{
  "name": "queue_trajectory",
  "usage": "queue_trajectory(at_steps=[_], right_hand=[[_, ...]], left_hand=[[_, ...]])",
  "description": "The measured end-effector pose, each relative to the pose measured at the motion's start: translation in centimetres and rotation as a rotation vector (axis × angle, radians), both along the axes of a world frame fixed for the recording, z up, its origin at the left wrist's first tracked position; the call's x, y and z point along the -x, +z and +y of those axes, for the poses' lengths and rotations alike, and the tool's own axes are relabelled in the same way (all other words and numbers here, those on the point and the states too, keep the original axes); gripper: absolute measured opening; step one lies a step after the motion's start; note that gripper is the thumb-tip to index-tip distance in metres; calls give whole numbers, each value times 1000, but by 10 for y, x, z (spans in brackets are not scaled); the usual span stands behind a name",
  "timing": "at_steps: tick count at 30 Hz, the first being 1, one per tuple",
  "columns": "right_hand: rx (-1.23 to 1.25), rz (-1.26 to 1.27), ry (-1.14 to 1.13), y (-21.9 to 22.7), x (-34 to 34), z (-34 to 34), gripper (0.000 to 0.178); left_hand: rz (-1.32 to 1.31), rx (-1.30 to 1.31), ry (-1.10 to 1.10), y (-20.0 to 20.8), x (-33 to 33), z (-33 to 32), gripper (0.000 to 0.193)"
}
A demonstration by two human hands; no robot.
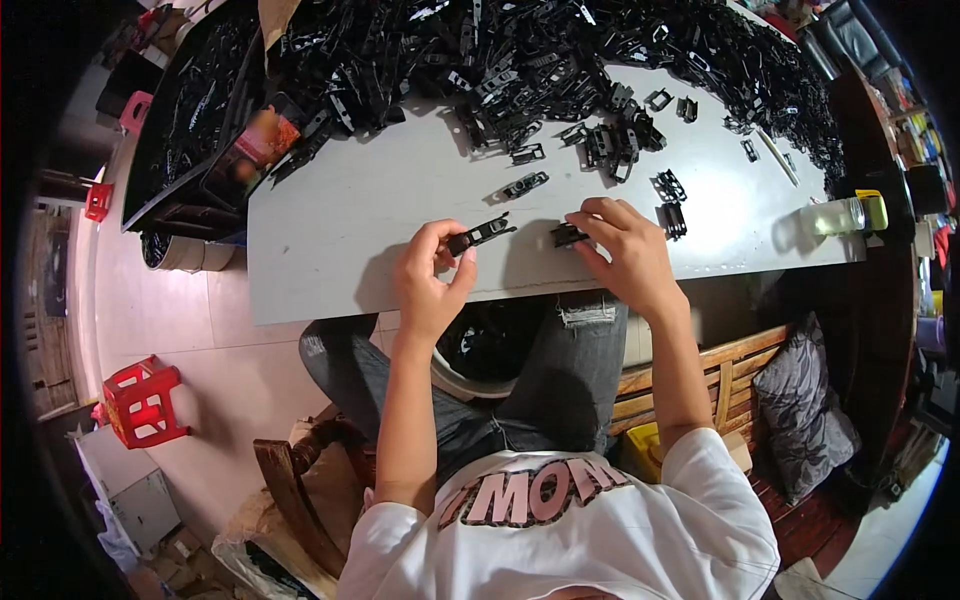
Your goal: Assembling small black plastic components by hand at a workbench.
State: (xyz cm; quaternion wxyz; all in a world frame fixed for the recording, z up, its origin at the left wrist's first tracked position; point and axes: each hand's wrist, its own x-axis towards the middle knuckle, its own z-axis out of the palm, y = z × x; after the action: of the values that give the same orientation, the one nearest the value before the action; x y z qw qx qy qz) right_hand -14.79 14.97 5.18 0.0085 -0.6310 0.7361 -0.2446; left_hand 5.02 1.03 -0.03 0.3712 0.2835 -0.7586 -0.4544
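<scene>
My left hand (434, 272) pinches a long black plastic part (482, 234) with a rectangular opening, holding it above the front of the white table (320, 240). To the right, my right hand (628, 248) has its fingers closed on a second, shorter black plastic part (566, 235) at the tabletop; the fingers partly cover it. Just beyond my hands lies a single loose black part (526, 184). Right of my right hand, a few more black pieces (674, 220) lie close together.
A large heap of black plastic parts (420, 60) spreads across the table's far side. At the right edge lies a clear jar (838, 217) with a yellow lid, near a thin pale stick (778, 158). Below the table edge, a tub (470, 385) stands between my legs. A red stool (143, 400) is at left.
</scene>
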Motion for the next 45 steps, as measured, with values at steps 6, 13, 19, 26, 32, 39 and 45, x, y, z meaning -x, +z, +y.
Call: queue_trajectory(at_steps=[6, 13, 19, 26, 32, 39, 45], right_hand=[[-46, 36, -30, -11, -4, -5, 33], [35, -244, 31, -5, -39, -26, 29], [-31, -165, 71, 1, -52, -33, 31], [-16, -93, 100, 5, -57, -36, 29], [-6, -212, 128, 4, -54, -34, 31], [4, -78, 123, -4, -65, -41, 36], [-79, -570, 34, -7, -53, -38, 26]], left_hand=[[-35, -16, -94, 7, 0, -1, 23], [-106, 24, -244, 16, -3, -7, 25], [-85, -6, -249, 6, -3, -4, 33], [-71, -81, -260, 10, -6, -7, 32], [-109, -111, -270, 13, -7, -9, 30], [-28, -164, -189, 9, -1, -5, 22], [145, -256, -278, -4, -4, -11, 21]])
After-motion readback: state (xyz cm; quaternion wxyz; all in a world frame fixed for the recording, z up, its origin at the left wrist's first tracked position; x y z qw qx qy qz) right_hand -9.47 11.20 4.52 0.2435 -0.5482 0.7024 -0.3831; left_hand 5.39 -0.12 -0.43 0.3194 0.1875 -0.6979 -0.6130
